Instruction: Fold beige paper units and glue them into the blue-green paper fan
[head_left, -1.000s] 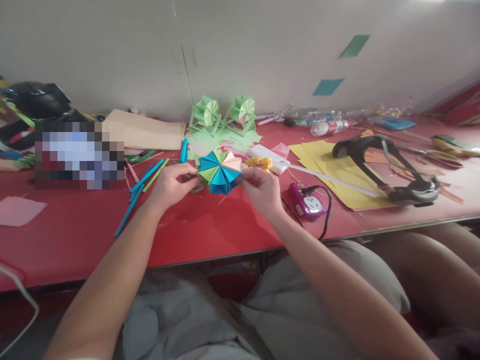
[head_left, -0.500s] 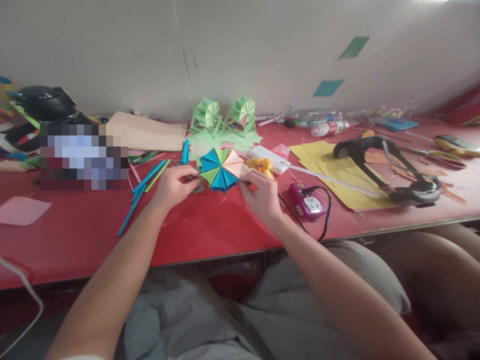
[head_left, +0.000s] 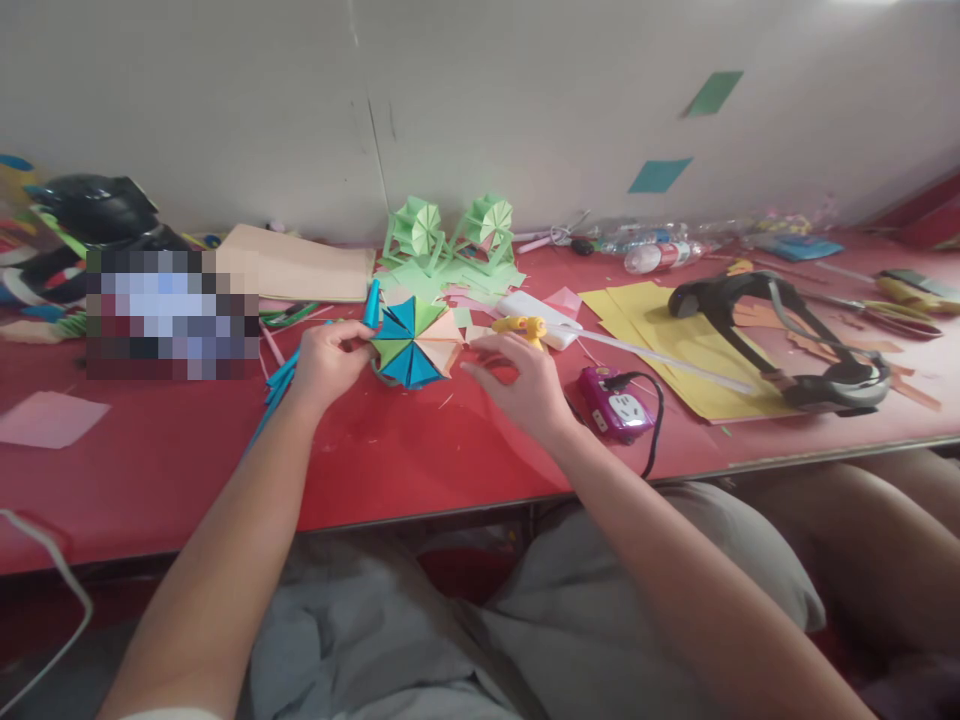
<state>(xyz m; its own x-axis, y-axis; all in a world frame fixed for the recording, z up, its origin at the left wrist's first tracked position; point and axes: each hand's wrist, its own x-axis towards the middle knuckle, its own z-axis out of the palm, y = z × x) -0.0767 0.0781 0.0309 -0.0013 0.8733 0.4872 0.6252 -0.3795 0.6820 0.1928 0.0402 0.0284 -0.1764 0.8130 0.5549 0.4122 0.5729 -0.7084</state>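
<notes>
A folded paper wheel [head_left: 412,342] in blue, green and pale peach sections hangs above the red table, its pleats fanning out from the centre. My left hand [head_left: 330,365] pinches its left edge between thumb and fingers. To the right of the wheel, my right hand [head_left: 521,380] is off the paper, thumb and fingers apart with nothing between them. A yellow glue gun [head_left: 523,327] lies just behind my right hand. Rolled blue paper tubes [head_left: 279,385] lie partly hidden behind my left hand, and another blue paper roll [head_left: 373,303] stands behind the wheel.
Two pale green paper wheels on stands [head_left: 416,232] are at the back. A purple power socket [head_left: 616,405] with a black cable sits right of my right hand. Yellow paper sheets [head_left: 675,370], a black head strap [head_left: 787,340], scissors [head_left: 892,316] and a plastic bottle [head_left: 656,257] lie farther right.
My left hand has moved left, carrying the paper wheel with it. My right hand has let go of the wheel's right edge, and its fingers have parted.
</notes>
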